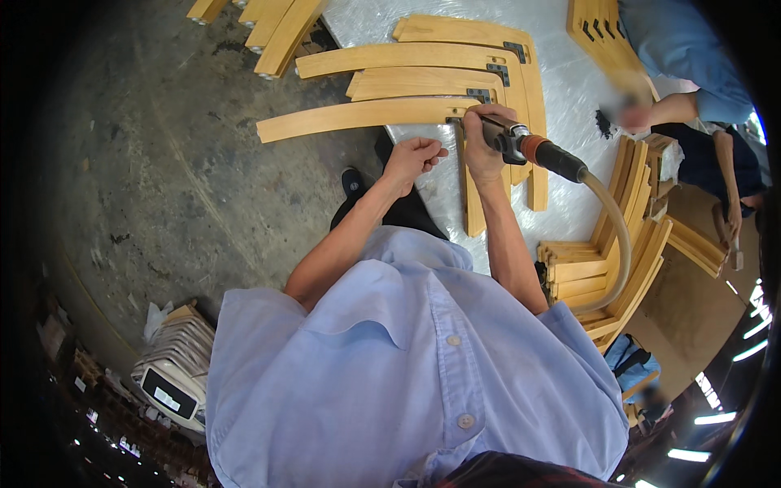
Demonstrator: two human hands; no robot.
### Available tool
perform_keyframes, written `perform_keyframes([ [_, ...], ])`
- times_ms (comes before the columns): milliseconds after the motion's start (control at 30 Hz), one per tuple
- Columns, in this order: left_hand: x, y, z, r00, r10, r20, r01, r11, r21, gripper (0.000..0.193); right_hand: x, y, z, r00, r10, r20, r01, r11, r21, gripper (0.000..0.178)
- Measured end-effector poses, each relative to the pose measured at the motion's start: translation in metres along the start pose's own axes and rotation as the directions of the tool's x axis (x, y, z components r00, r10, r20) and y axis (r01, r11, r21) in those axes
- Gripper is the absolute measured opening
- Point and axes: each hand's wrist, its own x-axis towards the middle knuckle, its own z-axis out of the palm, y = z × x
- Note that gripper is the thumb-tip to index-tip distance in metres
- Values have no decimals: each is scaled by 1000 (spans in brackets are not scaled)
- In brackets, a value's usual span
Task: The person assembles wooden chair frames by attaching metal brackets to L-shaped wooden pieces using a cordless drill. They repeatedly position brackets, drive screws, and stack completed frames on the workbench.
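Observation:
My right hand (483, 145) is wrapped round an air-powered driver (506, 137) with an orange ring, and a hose trails from its back end. The tool sits over the corner of the nearest L-shaped wooden piece (350, 116), at a dark metal bracket; its tip is hidden by the hand. My left hand (413, 163) hovers just below that piece, apart from it, with the fingers curled together; whatever they hold, if anything, is too small to name. Beyond it lie several similar wooden pieces (399, 55), with black brackets (498, 75) at their corners.
The wooden pieces rest on a shiny, film-covered table (443, 199). Stacked wooden frames (582, 272) stand at its right, under the looping hose (622, 236). More lengths of wood (281, 37) are at the far left. A co-worker's arm (675, 110) reaches in at far right.

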Motion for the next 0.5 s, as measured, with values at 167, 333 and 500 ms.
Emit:
perform_keyframes([
  [167, 5, 1, 4, 999, -21, -24, 15, 968, -250, 26, 5, -18, -14, 985, 153, -75, -144, 984, 107, 19],
  [333, 21, -1, 16, 1000, 6, -5, -8, 929, -371, 20, -10, -38, -38, 969, 187, -164, -121, 929, 350, 25],
  [500, 38, -5, 27, 996, -7, 86, 45, 896, -443, 17, -18, -47, -50, 970, 142, -197, -56, 921, 385, 24],
])
